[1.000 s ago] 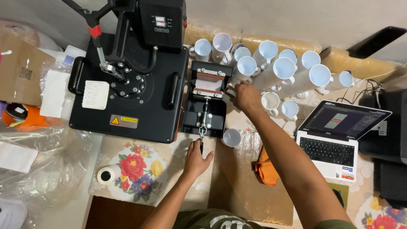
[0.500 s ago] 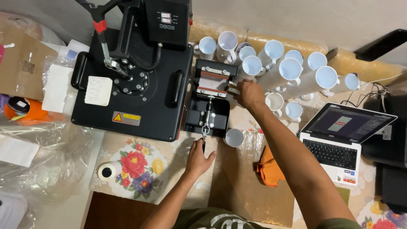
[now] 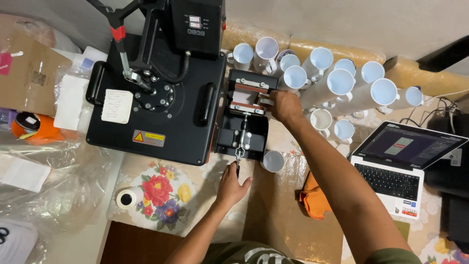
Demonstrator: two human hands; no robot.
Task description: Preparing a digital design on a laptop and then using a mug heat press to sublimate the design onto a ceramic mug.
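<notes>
A small black mug press sits at the right side of a large black heat press. My left hand is closed on the black handle of the lever at the mug press's near end. My right hand reaches to the press's cradle and grips a white mug lying on its side in the red-lined heater. A single white mug stands just right of the lever.
Several white mugs cluster at the back right. An open laptop sits at right, an orange cloth near my right forearm. A white tape roll lies on a floral mat; plastic bags and a cardboard box at left.
The view has shifted slightly. My right hand has settled closer onto the mug in the press cradle; my left hand stays on the lever handle.
</notes>
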